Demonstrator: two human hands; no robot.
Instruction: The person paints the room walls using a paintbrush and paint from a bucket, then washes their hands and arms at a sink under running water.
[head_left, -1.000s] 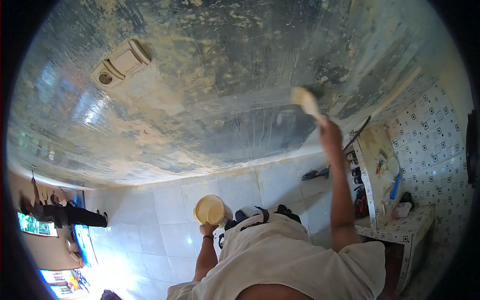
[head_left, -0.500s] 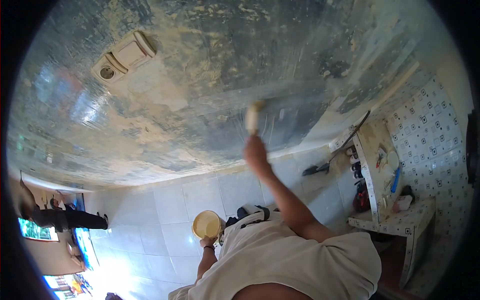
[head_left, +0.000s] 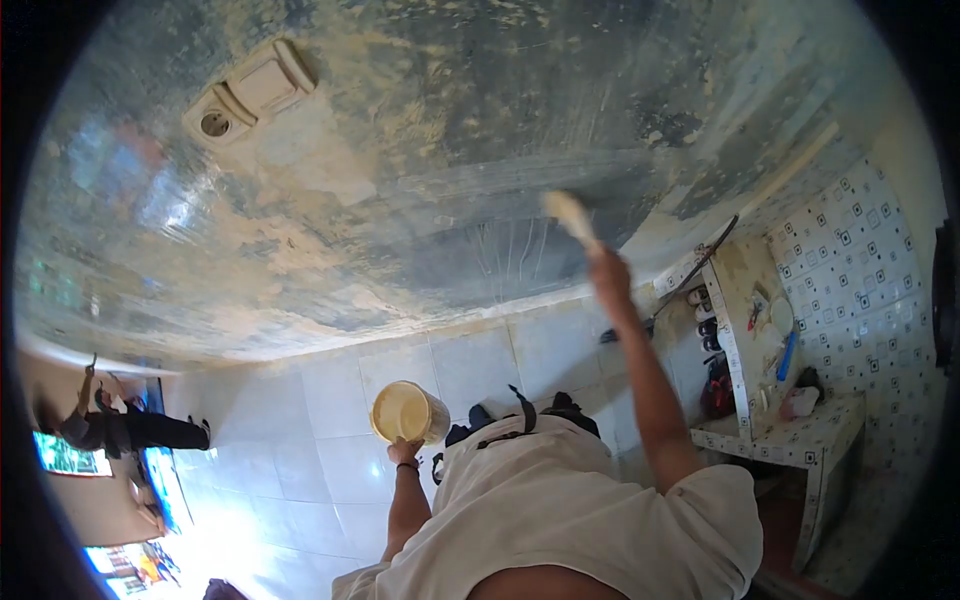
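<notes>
While the left hand (head_left: 404, 452) clasps the bucket (head_left: 433, 420) near its rim, the right hand (head_left: 610, 278), closed around the brush (head_left: 576, 218), has swung back rightward; the bristles (head_left: 558, 204), just beyond that grip, now face the streaked wall (head_left: 480, 250), suggesting back-and-forth strokes. Contact cannot be confirmed.

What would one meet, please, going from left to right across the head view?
Person in dark clothes, wall switch, bucket held by the left hand, brush held in the right hand, blue object.
</notes>
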